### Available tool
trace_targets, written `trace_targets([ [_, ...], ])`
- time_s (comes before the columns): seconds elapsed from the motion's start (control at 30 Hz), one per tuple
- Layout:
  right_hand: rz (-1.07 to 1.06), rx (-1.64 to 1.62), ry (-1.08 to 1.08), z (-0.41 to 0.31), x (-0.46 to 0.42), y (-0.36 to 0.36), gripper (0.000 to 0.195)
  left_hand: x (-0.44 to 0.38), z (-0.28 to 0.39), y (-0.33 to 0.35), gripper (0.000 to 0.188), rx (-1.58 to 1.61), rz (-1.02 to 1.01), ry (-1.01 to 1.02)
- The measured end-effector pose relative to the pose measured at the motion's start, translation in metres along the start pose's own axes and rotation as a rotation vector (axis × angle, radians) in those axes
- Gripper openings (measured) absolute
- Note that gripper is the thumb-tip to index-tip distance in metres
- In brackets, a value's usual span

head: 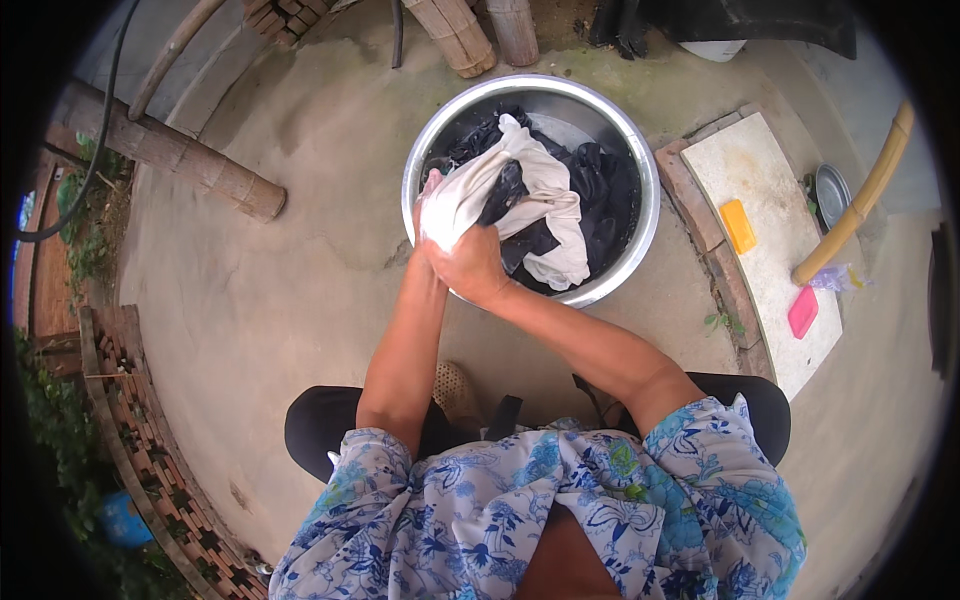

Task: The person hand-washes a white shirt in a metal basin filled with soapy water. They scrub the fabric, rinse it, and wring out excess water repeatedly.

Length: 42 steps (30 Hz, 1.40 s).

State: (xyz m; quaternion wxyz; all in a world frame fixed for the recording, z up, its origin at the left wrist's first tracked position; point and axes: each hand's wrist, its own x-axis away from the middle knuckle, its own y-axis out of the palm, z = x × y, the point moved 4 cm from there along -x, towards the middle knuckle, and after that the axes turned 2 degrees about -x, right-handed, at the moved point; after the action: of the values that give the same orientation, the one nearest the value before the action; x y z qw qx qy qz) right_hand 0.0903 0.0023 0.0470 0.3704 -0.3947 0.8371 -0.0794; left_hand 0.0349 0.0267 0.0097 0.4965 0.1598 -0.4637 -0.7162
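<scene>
A wide metal basin (pixel 651 180) stands on the ground in front of me, with wet dark clothes (pixel 604 184) and some water in it. A wet white cloth (pixel 551 180) is bunched at its left side and trails across the dark clothes. My right hand (pixel 472 262) is closed around the near end of this cloth. Mostly hidden behind the cloth, my left hand (pixel 429 196) holds the same bunch from the left, its fingertips showing at the edge. Both hands are close together over the basin's near left rim.
At right, a pale stone slab (pixel 739 169) on bricks bears a yellow bar (pixel 738 226) and a pink piece (pixel 802 313). Beyond it are a bamboo pole (pixel 855 202), a plastic bag (pixel 832 277) and a metal lid (pixel 832 195). Bamboo posts (pixel 454 34) stand behind the basin.
</scene>
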Motion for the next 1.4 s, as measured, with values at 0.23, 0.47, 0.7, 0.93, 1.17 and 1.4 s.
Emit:
trace_targets([
  [0.23,-0.629,-0.289,0.501,0.05,-0.044,0.006,0.036,0.011,-0.033,0.013,0.04,-0.127,0.434,0.083],
  [0.47,-0.627,-0.683,0.506,0.031,-0.018,0.016,0.038,0.006,-0.019,-0.01,0.036,-0.045,0.368,0.173],
  [0.7,-0.359,-0.438,0.103,0.013,-0.01,-0.01,0.037,0.024,0.01,0.04,0.045,-0.282,-0.034,0.156],
  [0.93,-0.485,-0.374,0.37,0.028,-0.031,-0.007,0.029,0.005,-0.015,0.003,0.038,-0.043,0.211,0.144],
  [1.17,-0.678,-0.103,0.465,0.054,-0.036,0.024,0.032,0.005,-0.032,-0.005,0.034,-0.049,0.412,0.145],
  [1.4,-0.207,-0.55,-0.132,-0.023,0.004,-0.023,0.034,0.014,0.014,-0.018,0.049,-0.261,0.062,0.232],
])
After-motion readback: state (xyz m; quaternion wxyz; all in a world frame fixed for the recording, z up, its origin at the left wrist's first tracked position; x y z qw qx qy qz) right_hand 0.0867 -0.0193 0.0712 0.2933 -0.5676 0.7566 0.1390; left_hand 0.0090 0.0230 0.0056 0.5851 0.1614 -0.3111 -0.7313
